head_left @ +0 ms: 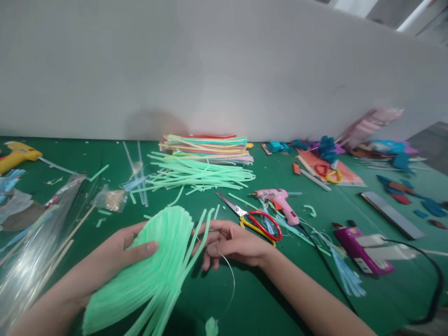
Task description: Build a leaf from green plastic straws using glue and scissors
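Observation:
My left hand (121,259) grips a fan of mint-green pipe cleaners (164,242), laid side by side and bent over at the top, with its thumb across the front. Loose ends trail from the fan toward the bottom edge. To its right, my right hand (233,242) has its fingers curled in a pinch on a thin wire (234,275). The wire loops down to a small green tuft (212,326). Two pipe cleaner ends (201,233) stand up close to the right fingertips. How the wire meets the fan is hidden.
Scissors (250,217) and a pink glue gun (280,203) lie beyond my right hand. Mint pipe cleaners (206,173) and a multicoloured bundle (210,148) lie at the back. A yellow glue gun (19,156) and plastic sleeves (38,256) are left; a purple device (362,247) is right.

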Motion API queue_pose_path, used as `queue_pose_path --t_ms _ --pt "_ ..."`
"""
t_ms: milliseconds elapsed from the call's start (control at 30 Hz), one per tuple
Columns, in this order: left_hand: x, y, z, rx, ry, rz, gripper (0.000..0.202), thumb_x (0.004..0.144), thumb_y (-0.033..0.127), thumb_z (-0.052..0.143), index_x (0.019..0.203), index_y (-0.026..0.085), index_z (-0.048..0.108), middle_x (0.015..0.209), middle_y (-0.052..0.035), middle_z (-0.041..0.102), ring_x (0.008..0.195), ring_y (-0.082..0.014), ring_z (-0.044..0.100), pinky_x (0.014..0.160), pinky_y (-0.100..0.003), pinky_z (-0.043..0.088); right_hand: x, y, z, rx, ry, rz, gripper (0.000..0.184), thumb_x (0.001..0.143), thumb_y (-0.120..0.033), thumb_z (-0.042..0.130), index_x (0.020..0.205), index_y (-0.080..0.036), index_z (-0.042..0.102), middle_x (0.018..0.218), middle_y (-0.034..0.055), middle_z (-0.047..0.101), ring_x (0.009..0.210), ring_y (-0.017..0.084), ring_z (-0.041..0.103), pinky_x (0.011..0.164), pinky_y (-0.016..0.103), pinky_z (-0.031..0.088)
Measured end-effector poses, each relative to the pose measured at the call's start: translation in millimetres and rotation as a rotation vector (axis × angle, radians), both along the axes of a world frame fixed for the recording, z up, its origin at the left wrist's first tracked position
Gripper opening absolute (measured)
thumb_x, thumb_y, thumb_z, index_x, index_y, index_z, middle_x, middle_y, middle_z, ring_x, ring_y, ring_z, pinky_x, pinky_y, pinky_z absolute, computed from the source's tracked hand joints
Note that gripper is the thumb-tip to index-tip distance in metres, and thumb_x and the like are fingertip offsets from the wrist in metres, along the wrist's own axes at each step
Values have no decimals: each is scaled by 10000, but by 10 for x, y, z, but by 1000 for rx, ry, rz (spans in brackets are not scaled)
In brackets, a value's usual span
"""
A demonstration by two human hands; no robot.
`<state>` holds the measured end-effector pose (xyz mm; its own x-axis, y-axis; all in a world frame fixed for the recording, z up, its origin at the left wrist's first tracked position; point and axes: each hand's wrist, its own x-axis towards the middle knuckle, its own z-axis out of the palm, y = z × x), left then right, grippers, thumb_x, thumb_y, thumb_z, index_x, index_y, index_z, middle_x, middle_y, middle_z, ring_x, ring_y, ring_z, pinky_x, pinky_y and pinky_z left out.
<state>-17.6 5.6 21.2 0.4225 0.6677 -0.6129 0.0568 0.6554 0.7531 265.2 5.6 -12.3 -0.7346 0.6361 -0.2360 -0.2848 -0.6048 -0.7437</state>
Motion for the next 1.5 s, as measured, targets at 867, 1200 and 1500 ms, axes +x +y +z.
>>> queue_pose_path --t_ms 867,1200,1500 --pt "596 -253 -530 1727 1063 -508 729 935 558 483 1499 115 351 1568 -129 398 1461 -292 312 1195 -424 48 198 -107 43 591 -948 -436 415 874 -224 603 1278 -226 508 1170 93 643 782 175 672 695 372 591" --pt "617 -251 -648 1827 1175 -502 796 914 622 454 1467 51 402 1512 -167 467 1401 -350 400 1189 -502 74 -32 283 7 1608 -1377 -84 452 892 -35 461 1306 -162 591 1458 88 523 1262 326 427 1013 504 468" --pt "599 -241 -667 1805 1129 -487 782 917 611 463 1488 81 390 1520 -173 460 1410 -325 400 1200 -464 57 170 71 -7 1686 -1512 -47 233 946 -141 486 1104 -124 656 1359 144 592 1298 360 449 1003 519 491"
